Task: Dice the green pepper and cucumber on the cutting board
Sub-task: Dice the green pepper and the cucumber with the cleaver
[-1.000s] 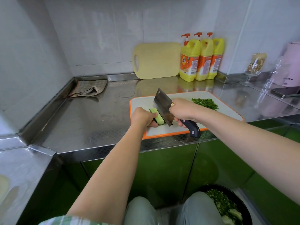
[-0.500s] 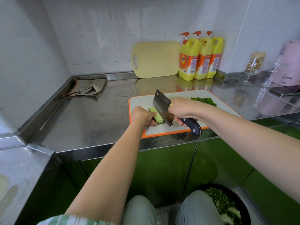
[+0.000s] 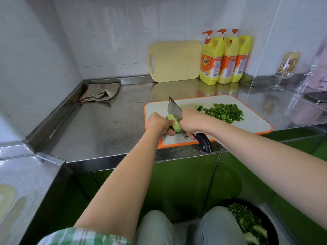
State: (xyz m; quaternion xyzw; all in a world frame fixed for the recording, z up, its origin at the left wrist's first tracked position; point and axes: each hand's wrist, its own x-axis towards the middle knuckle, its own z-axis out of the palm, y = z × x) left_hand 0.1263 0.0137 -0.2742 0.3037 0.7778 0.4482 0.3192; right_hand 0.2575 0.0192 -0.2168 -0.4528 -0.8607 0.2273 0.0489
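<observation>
A white cutting board with an orange rim (image 3: 254, 121) lies on the steel counter. On its left part my left hand (image 3: 159, 122) grips a pale green cucumber piece (image 3: 174, 122), holding it down with curled fingers. My right hand (image 3: 190, 122) grips the dark handle of a cleaver (image 3: 175, 110), whose blade stands against the right side of the cucumber, tip pointing away from me. A heap of diced green pepper (image 3: 223, 112) lies on the board's right half, behind my right wrist.
A beige board (image 3: 175, 61) and three yellow detergent bottles (image 3: 226, 57) stand at the back wall. A folded cloth (image 3: 100, 91) lies at the back left. A glass (image 3: 284, 69) and a phone (image 3: 315, 96) sit right. A black bowl of greens (image 3: 251, 223) is on the floor.
The cleaver has come down closer to the board and sits tight against the cucumber. My left hand keeps its hold. The camera has shifted, so more of the diced pile shows.
</observation>
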